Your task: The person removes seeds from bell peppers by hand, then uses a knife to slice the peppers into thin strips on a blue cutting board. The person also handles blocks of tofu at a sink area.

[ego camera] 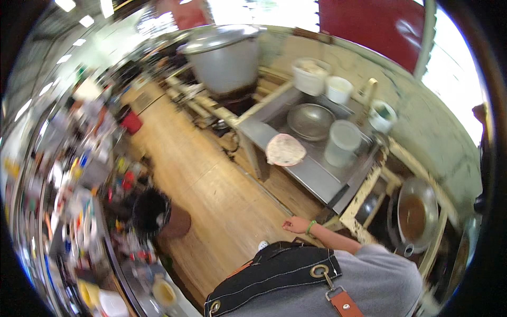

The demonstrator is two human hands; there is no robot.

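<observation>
My right hand [296, 224], with a green band at the wrist, hangs in front of my black apron [277, 269]. Its fingers look curled, but blur hides whether anything is in them. My left hand is out of view. Ahead to the right stands a metal sink counter [313, 178]. A round pinkish-rimmed piece with a pale, mottled face [286, 150] lies on its near edge. A round metal pan [311, 121] and a clear plastic container [343, 142] stand in the basin. White tubs [311, 77] are lined up behind, near a tap [370, 89].
A large lidded aluminium pot [225, 59] stands beyond the counter. At right, a wok of brown liquid [414, 216] sits in a cream frame. A black-lined bin [152, 212] and a red bucket [130, 121] stand left on the wooden floor, beside cluttered shelves.
</observation>
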